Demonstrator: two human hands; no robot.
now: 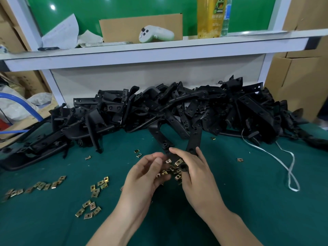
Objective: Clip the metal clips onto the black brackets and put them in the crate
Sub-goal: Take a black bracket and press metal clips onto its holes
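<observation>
Mat (239,210) green, bracket pile (177,107) on it; white shelf (159,52) above, cartons (298,82) beside.

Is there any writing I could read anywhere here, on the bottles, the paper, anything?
Yellow bottle: pale characters below a green cartoon figure, too blurred to read.
Clear bottle behind it: blue label, too blurred to read.
Paper sheet on the shelf: faint print, too small to read.
Nothing readable elsewhere.

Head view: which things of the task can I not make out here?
Crate: outside the head view's frame.
Small brass-coloured metal clips: head view, bunch partly covered by the left hand and right hand.
Long flat black bracket: head view, its near end is hidden behind both hands.
</observation>
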